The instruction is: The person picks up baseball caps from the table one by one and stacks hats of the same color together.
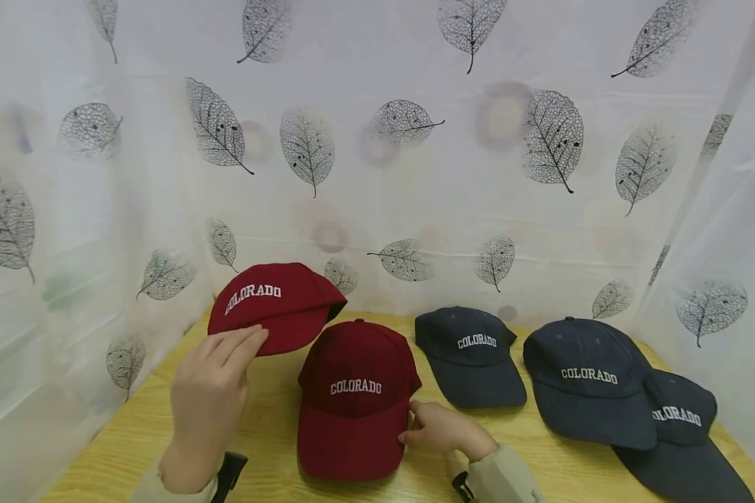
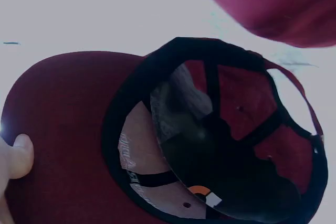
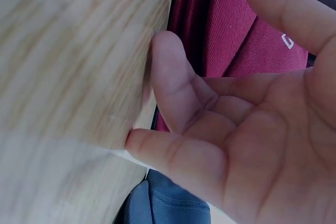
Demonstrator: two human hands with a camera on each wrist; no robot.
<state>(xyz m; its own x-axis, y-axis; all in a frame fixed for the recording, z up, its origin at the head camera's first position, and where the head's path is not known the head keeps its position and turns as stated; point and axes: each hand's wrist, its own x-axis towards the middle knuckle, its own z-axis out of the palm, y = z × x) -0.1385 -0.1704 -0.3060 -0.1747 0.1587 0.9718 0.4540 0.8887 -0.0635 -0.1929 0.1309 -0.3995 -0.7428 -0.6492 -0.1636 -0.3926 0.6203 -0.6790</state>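
My left hand (image 1: 210,391) pinches the brim of a dark red baseball cap (image 1: 289,297), tilted and held up at the left. The left wrist view shows the cap's underside, with the thumb (image 2: 21,156) on the brim and a dark lining inside. A second red baseball cap (image 1: 356,356) sits upright on the table, its brim toward me and white COLORADO lettering on its front. Beside its right edge is my right hand (image 1: 443,427), fingertips right at the cap's side. In the right wrist view its fingers (image 3: 173,77) are loosely bent, close to the tabletop.
Three navy COLORADO caps stand to the right: one farther back (image 1: 472,356), one nearer (image 1: 585,381), and one (image 1: 686,433) partly hidden behind it. The wooden table (image 1: 126,447) is bordered by white leaf-print sheeting (image 1: 377,209) at the back and sides.
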